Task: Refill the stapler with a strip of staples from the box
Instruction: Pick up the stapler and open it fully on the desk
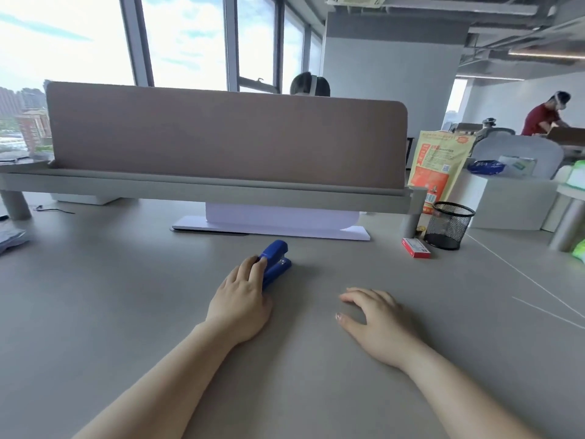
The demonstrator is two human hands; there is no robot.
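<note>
A blue stapler (277, 260) lies closed on the grey desk (126, 296), pointing away and to the right. My left hand (242, 297) rests on its near end, fingers curled over the top, so the rear of the stapler is hidden. My right hand (376, 321) lies palm down on the desk to the right, fingers spread, holding nothing. The small red box of staples (416, 247) sits shut at the far right, well beyond my right hand.
A black mesh pen cup (449, 225) stands just behind the red box. A white monitor stand (272, 228) sits under a raised shelf with a brown divider panel (221, 137). An orange bag (438, 166) leans at the right. A thin white cable (522, 274) crosses the desk's right side.
</note>
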